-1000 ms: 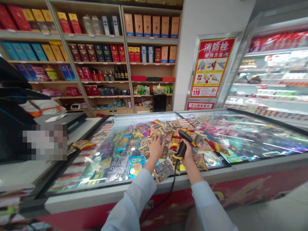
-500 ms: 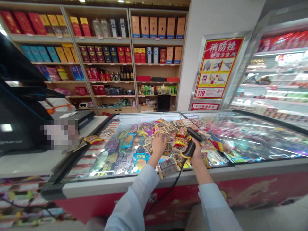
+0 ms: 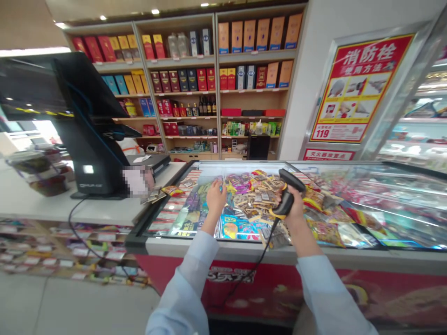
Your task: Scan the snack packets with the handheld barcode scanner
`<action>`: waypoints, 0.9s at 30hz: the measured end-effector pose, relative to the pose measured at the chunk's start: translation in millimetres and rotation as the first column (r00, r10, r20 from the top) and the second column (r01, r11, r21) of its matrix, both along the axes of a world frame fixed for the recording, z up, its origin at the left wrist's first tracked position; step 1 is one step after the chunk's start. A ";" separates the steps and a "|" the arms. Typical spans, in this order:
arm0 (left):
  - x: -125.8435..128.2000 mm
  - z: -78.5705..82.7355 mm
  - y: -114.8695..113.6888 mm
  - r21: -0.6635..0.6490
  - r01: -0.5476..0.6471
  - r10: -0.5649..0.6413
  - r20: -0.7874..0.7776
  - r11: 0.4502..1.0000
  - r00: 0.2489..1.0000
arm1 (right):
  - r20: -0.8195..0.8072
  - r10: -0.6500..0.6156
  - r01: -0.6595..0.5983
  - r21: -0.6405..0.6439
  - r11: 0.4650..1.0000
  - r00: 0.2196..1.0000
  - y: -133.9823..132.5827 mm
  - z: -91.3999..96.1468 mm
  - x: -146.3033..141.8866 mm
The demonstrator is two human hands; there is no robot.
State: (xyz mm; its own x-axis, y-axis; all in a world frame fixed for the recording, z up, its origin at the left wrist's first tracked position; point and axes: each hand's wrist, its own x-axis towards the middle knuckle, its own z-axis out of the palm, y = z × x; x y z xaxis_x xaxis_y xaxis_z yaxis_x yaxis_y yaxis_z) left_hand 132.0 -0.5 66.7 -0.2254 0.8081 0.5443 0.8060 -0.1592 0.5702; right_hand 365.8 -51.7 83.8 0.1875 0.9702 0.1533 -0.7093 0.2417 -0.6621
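Observation:
My right hand (image 3: 296, 209) grips a black handheld barcode scanner (image 3: 288, 193) with a yellow trim, its cable (image 3: 254, 260) hanging down over the freezer front. The scanner's head points left, over a pile of small snack packets (image 3: 256, 197) heaped on the glass lid of a chest freezer (image 3: 244, 249). My left hand (image 3: 215, 196) is raised just above the left side of that pile, with its fingers curled together; whether they hold a packet is hidden. Both arms wear pale blue sleeves.
A black point-of-sale screen (image 3: 87, 135) stands on the white counter (image 3: 52, 209) to the left, cable trailing down. Shelves of boxed goods (image 3: 195, 79) fill the back wall. A red fire-hydrant poster (image 3: 359, 88) hangs right, beside an open chiller (image 3: 419, 135).
The view has swung left, bringing the screen and counter into sight. My left hand has lifted off the packets and moved left. My right hand has kept hold of the scanner.

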 end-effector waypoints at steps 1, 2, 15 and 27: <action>-15.9 -0.6 -1.4 -0.009 -0.028 0.028 0.001 1.000 1.000 | 0.011 0.022 -0.022 0.004 1.000 1.000 2.8 -0.2 -16.7; -31.4 -1.7 -2.8 -0.019 -0.053 0.053 -0.002 0.998 0.999 | 0.024 0.048 -0.048 0.005 0.999 0.999 5.6 -1.1 -33.1; -185.8 -32.8 18.4 0.034 -0.349 0.350 -0.040 0.937 0.936 | 0.142 0.336 -0.333 -0.043 0.942 0.931 46.3 -36.9 -182.9; -242.0 -76.6 64.7 0.047 -0.475 0.463 -0.325 0.879 0.825 | 0.090 0.628 -0.601 -0.215 0.770 0.773 63.3 -86.1 -213.0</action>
State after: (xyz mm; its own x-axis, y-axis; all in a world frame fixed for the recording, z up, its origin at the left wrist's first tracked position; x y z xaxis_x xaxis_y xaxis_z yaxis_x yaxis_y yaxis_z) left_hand -109.9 64.2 -9.9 -0.4023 0.6686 0.6254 0.9155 0.2992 0.2690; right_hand 152.8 11.7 -2.3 -0.4692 0.8820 -0.0429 -0.5581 -0.3338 -0.7597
